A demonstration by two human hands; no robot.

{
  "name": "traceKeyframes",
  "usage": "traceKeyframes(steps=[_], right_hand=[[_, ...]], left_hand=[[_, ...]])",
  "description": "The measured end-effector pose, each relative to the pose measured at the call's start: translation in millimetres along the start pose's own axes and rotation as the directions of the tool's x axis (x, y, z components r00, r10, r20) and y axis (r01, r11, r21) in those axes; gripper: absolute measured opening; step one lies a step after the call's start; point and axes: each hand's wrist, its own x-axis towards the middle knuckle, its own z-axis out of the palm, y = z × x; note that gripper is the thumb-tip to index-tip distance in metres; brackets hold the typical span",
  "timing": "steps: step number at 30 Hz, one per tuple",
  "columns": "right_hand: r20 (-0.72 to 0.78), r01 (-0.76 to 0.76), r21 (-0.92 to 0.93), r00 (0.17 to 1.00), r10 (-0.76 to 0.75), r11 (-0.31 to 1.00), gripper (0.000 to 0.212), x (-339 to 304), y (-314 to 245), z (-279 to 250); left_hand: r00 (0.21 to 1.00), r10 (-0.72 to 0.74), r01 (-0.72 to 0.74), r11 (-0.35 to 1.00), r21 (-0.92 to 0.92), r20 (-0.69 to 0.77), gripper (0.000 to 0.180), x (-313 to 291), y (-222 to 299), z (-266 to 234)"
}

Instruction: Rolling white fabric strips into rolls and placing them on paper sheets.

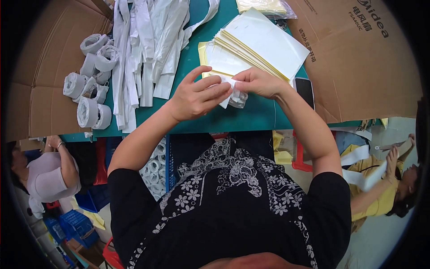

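Over the table's near edge, both hands meet at a small white strip rolled into a coil (238,99), its lower part glossy. My left hand (199,94) has its fingers bent against the coil's left side, with the index finger raised. My right hand (260,84) pinches the strip's upper end between thumb and fingers. The fingers hide much of the coil. Just beyond the hands lies a stack of white sheets with yellow edges (264,42). Long white strips (148,49) lie flat to the left, beside several finished-looking white coils (87,112).
Cardboard (358,67) stands along the right of the green table (188,119), and more cardboard (49,62) on the left. A phone (304,93) lies by my right forearm. A blue crate of white coils (154,170) is below the table. Co-workers (49,175) sit at both sides.
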Motion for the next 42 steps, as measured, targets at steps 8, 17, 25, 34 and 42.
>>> traceKeyframes(steps=[8,17,25,34,42], right_hand=[[-0.18,-0.107,0.225,0.972,0.149,0.969,0.026,-5.6,0.2,23.3],[-0.109,-0.057,0.201,0.991,0.08,0.978,0.027,1.9,-0.9,30.8],[-0.098,-0.201,0.223,0.969,0.227,0.954,0.035,15.4,-6.8,61.1],[-0.32,0.12,0.336,0.947,-0.007,0.934,0.035,22.4,-24.5,67.3],[-0.771,0.201,0.002,0.623,-0.127,0.98,0.021,3.0,24.1,16.2]], left_hand=[[0.964,-0.201,0.241,0.937,-0.251,0.177,0.022,3.1,-5.5,-23.0],[0.978,-0.21,0.206,0.963,-0.172,-0.006,0.031,-10.0,-2.7,-10.9],[0.978,0.025,-0.048,0.993,0.108,0.208,0.016,-14.3,-0.2,-28.2],[0.87,-0.472,0.491,0.851,0.187,-0.141,0.033,-57.1,-42.7,-52.9],[0.227,-0.952,0.921,0.141,0.364,-0.207,0.034,-148.9,-258.1,-234.3]])
